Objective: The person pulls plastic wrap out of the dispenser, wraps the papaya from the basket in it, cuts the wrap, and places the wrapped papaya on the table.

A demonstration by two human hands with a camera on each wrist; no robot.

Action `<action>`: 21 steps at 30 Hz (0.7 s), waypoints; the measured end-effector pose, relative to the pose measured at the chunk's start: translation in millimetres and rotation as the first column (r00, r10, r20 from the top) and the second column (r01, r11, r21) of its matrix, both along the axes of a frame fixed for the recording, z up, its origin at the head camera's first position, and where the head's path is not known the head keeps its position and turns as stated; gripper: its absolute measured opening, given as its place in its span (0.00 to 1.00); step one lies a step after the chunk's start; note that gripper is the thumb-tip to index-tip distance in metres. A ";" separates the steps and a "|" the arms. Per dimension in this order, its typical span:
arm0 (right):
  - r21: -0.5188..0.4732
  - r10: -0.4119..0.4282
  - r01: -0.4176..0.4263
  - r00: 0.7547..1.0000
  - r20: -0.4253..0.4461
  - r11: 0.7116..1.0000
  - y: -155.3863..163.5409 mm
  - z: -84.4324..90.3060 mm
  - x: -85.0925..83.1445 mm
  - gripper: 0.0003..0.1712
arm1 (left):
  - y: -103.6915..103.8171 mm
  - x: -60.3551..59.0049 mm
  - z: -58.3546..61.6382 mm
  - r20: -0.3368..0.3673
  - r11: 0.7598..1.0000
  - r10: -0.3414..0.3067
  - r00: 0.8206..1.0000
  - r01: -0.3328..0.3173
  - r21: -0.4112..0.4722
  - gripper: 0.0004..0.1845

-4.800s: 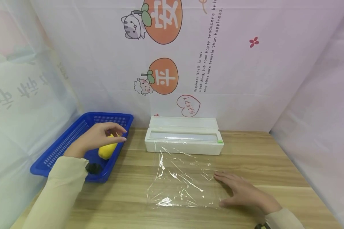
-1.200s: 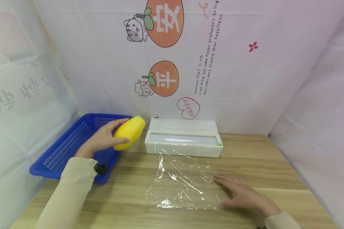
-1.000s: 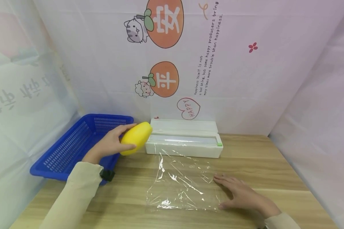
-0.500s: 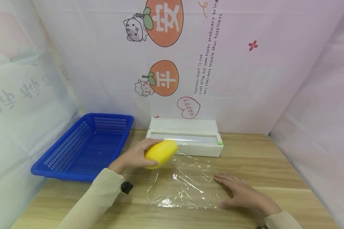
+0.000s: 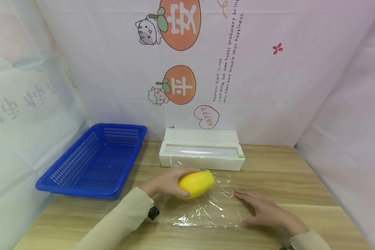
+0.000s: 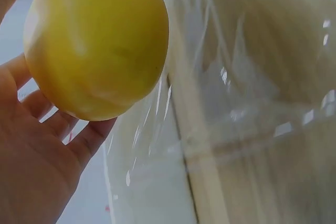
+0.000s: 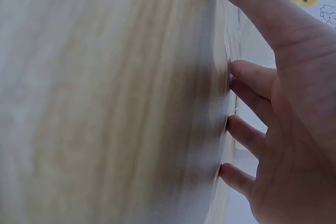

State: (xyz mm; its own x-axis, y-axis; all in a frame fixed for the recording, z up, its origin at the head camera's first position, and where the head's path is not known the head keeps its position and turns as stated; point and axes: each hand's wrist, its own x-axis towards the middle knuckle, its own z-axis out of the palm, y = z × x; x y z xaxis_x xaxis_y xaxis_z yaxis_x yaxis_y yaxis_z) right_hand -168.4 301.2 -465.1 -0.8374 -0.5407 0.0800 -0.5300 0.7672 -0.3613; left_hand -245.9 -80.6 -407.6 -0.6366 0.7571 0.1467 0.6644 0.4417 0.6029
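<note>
My left hand (image 5: 170, 182) grips a smooth, oblong yellow fruit (image 5: 197, 184), possibly a lemon or mango; its exact kind is unclear. The fruit is over a sheet of clear cling film (image 5: 203, 213) spread on the table. In the left wrist view, fingers curl round the side of the fruit (image 6: 100, 45), with crinkled film (image 6: 236, 77) beyond. At the film's right edge, my right hand (image 5: 265, 211) rests with fingers spread. The right wrist view has its fingertips (image 7: 239, 124) touching the surface. From a white cling film box (image 5: 203, 162), lid raised, the film runs forward.
A blue plastic basket (image 5: 112, 194) with slotted sides stands at the left on the wooden table (image 5: 287, 173). Behind the box hangs a white printed cloth (image 5: 253, 86), and further white cloth (image 5: 356, 114) closes in the sides.
My left hand has taken the yellow fruit out of the blue basket and carried it right and nearer, over the cling film. The right hand has stayed at the film's edge.
</note>
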 end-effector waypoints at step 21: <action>0.001 -0.037 0.037 0.998 0.043 0.999 0.1 -2.1 0.6 0.58 | 34.6 5.2 -15.1 -0.080 0.976 -0.193 0.978 0.183 -0.118 0.45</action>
